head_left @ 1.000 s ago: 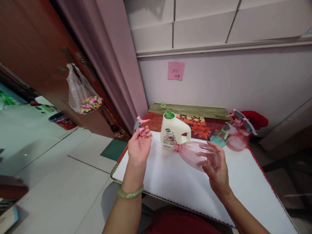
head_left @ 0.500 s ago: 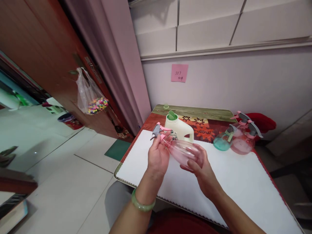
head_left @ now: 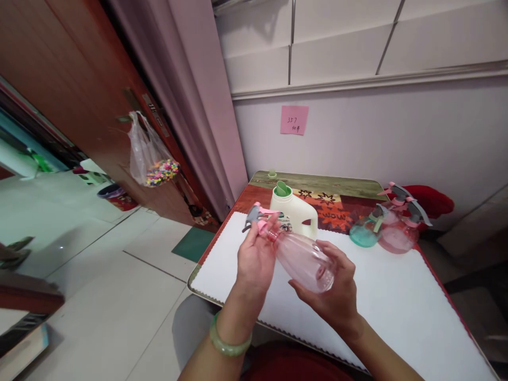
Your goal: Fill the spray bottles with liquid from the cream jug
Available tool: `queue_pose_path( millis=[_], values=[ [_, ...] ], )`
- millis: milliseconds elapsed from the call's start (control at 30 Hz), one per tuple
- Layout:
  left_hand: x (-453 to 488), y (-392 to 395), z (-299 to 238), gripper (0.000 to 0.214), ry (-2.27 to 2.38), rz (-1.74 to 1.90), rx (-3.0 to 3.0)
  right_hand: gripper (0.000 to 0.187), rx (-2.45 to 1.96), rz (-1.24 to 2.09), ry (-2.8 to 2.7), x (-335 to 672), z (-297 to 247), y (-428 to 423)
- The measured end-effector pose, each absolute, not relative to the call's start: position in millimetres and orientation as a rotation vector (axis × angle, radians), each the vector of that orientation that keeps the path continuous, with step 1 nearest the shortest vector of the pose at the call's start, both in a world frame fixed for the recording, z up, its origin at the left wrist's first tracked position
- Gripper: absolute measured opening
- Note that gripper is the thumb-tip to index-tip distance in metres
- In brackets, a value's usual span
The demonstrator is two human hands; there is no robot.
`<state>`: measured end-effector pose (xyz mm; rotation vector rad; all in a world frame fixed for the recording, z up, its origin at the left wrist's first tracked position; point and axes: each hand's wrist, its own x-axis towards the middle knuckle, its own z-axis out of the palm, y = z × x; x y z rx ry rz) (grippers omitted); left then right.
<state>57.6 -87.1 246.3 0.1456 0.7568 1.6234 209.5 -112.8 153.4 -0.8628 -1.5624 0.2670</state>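
Note:
A clear pink spray bottle [head_left: 304, 259] lies tilted between my hands above the white table mat, its base toward the lower right. My left hand [head_left: 256, 259], with a pale green bangle on its wrist, pinches the pink collar just below the grey and pink trigger head [head_left: 254, 214]. Around the base of the bottle is my right hand [head_left: 337, 283], its fingers along the far side and its thumb stretched out beneath. The bottle looks empty. Just behind it stands a cream jug [head_left: 296, 209] with a handle and a green spout, its cap off.
At the table's right stand a teal spray bottle [head_left: 363, 233] and pink spray bottles [head_left: 399, 235]. A small green cap [head_left: 272, 173] sits at the back left edge. Behind is a wall with a pink note [head_left: 294, 120]. A bag of colourful beads [head_left: 162, 172] hangs from the door.
The bottle has rolled or turned a little, and its base now points more toward me. My right hand has shifted its hold, with the thumb now lower and off the bottle's front.

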Motion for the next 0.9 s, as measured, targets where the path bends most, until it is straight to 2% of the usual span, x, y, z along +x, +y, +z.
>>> queue_pose_path(
  millis=[167, 367, 633, 900],
  values=[
    [69.5, -94.7, 236.4, 0.033, 0.769, 1.574, 0.188, 0.091, -0.812, -0.042, -1.637, 209.7, 161.3, -110.6],
    [73.6, -95.7, 236.6, 0.028, 0.732, 1.638, 0.201, 0.093, -0.812, -0.304, -1.702, 216.5, 162.8, -107.9],
    [81.9, -103.1, 246.1, 0.026, 0.711, 1.767, 0.287, 0.098, -0.747, -0.369, -1.640, 216.0, 167.9, -101.4],
    [84.5, -100.1, 231.1, 0.032, 0.759, 1.798, 0.382, 0.101, -0.753, -0.409, -1.637, 212.0, 160.6, -99.1]
  ],
)
